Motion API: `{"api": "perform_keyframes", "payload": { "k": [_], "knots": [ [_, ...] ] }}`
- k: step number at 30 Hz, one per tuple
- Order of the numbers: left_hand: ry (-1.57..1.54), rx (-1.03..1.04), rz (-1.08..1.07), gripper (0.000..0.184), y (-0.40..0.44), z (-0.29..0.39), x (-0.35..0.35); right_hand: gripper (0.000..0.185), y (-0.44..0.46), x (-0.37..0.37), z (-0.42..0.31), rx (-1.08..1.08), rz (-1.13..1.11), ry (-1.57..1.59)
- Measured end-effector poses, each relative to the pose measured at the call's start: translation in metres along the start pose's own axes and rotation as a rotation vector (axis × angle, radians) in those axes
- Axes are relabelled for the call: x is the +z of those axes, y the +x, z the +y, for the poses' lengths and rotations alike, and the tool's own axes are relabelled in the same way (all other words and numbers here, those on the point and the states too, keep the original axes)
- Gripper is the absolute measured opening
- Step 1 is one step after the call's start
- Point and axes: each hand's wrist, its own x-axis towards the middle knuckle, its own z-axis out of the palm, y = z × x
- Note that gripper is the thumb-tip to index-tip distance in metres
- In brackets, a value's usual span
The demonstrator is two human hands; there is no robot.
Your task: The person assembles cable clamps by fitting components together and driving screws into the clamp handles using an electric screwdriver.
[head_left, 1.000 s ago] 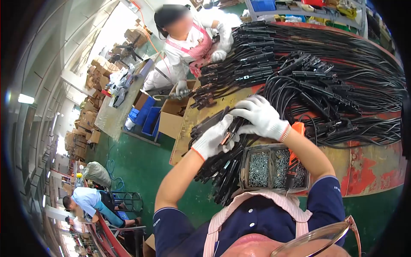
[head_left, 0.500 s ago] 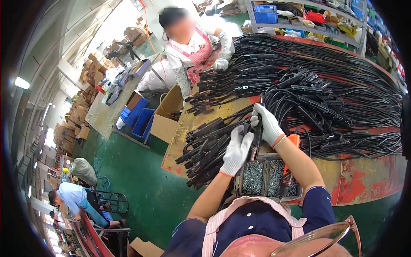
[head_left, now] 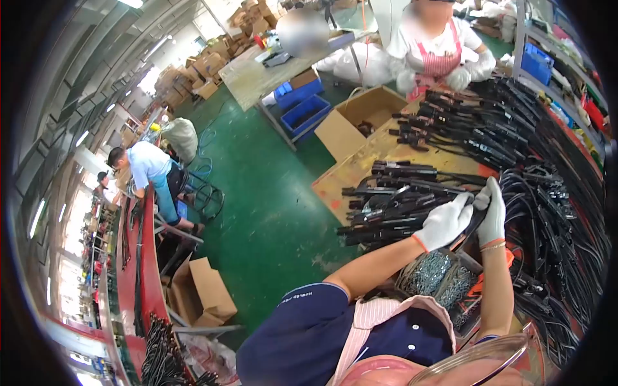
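Black cable handles (head_left: 405, 170) lie in rows across the table (head_left: 331, 184), centre to right of frame. Open box (head_left: 468, 261) of small screws (head_left: 438, 273) below, lower right of centre. Grip: gloved left hand (head_left: 445, 223) and right hand (head_left: 493, 215) closed on one black handle (head_left: 474, 222), right of centre.

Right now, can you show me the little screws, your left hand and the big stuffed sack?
Little screws (head_left: 427, 273): head view, middle of the heap.
Left hand (head_left: 444, 225): head view, back of the hand.
Big stuffed sack (head_left: 182, 137): head view, middle of its side.
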Motion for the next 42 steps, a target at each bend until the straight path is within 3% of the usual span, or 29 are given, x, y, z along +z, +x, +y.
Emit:
{"api": "perform_keyframes", "payload": {
  "k": [1, 3, 4, 5, 9, 14, 16, 18, 19, 20, 22, 23, 25, 27, 29, 30, 31, 34, 35, 38, 39, 41, 42],
  "knots": [
    [-0.012, 0.033, 0.08, 0.033, 0.0, -0.009, 0.004, 0.039, 0.023, -0.021, -0.003, 0.054, -0.197, -0.026],
    [0.099, -0.002, 0.09, 0.029, -0.001, 0.002, 0.003, 0.037, 0.017, -0.012, -0.004, 0.008, -0.203, -0.153],
    [0.229, -0.046, 0.034, 0.027, 0.007, 0.019, -0.015, 0.028, 0.009, 0.003, 0.003, -0.03, -0.043, -0.169],
    [0.304, -0.032, 0.031, 0.023, 0.013, 0.027, -0.018, 0.022, 0.014, -0.004, 0.012, -0.039, -0.041, -0.183],
    [-0.156, -0.017, 0.002, 0.037, 0.017, 0.019, -0.023, 0.021, 0.019, -0.008, 0.006, -0.012, -0.159, 0.014],
    [-0.169, -0.016, 0.025, 0.041, 0.009, 0.034, -0.021, 0.021, 0.007, 0.001, -0.003, -0.129, -0.068, 0.006],
    [-0.207, 0.141, 0.06, 0.036, 0.005, 0.025, -0.012, 0.022, 0.001, -0.002, -0.004, -0.159, -0.041, -0.007],
    [-0.325, 0.294, -0.065, 0.035, 0.004, 0.021, -0.005, 0.023, -0.011, 0.001, -0.006, -0.175, 0.041, -0.075],
    [-0.428, 0.219, -0.059, 0.046, 0.0, 0.02, 0.002, 0.026, -0.017, -0.001, -0.005, -0.242, 0.093, -0.243],
    [-0.641, -0.062, -0.243, 0.058, -0.007, 0.027, -0.004, 0.027, -0.025, 0.001, -0.004, -0.24, 0.138, -0.294],
    [-0.869, -0.589, -0.477, 0.081, -0.015, 0.044, -0.017, 0.027, -0.023, 0.002, 0.004, -0.327, 0.198, -0.145],
    [-0.91, -0.67, -0.557, 0.085, -0.017, 0.039, -0.01, 0.031, -0.022, -0.003, -0.001, -0.276, 0.091, -0.161],
    [-1.061, -0.718, -0.693, 0.074, -0.03, 0.03, -0.005, 0.059, -0.045, -0.023, -0.01, -0.408, -0.054, -0.585],
    [-1.142, -0.802, -0.81, 0.057, -0.038, 0.024, -0.012, 0.081, -0.079, -0.035, -0.018, -0.451, -0.035, -0.773],
    [-1.377, -0.897, -0.662, 0.052, -0.045, 0.031, -0.019, 0.072, -0.126, -0.064, -0.028, -0.666, 0.079, -1.103],
    [-1.492, -0.95, -0.576, 0.05, -0.048, 0.031, -0.019, 0.059, -0.153, -0.075, -0.029, -0.743, 0.189, -1.246],
    [-1.551, -0.854, -0.57, 0.048, -0.053, 0.009, -0.015, 0.049, -0.167, -0.099, -0.025, -0.769, 0.217, -1.269],
    [-1.328, -0.912, -0.476, 0.056, -0.049, -0.01, -0.019, 0.049, -0.208, -0.131, 0.002, -0.483, 0.442, -1.553],
    [-1.156, -0.94, -0.426, 0.054, -0.048, 0.009, -0.019, 0.054, -0.21, -0.13, 0.008, -0.459, 0.486, -1.552],
    [-1.162, -0.936, -0.537, 0.044, -0.055, -0.004, -0.013, 0.067, -0.204, -0.119, 0.021, -0.366, 0.582, -1.569],
    [-1.198, -0.9, -0.568, 0.033, -0.055, -0.004, -0.016, 0.072, -0.196, -0.117, 0.02, -0.308, 0.587, -1.586],
    [-1.209, -0.888, -0.562, 0.047, -0.057, -0.006, -0.016, 0.082, -0.182, -0.11, 0.016, -0.168, 0.596, -1.606],
    [-1.216, -0.879, -0.556, 0.054, -0.058, -0.008, -0.017, 0.08, -0.174, -0.119, 0.016, -0.263, 0.544, -1.542]
  ]
}}
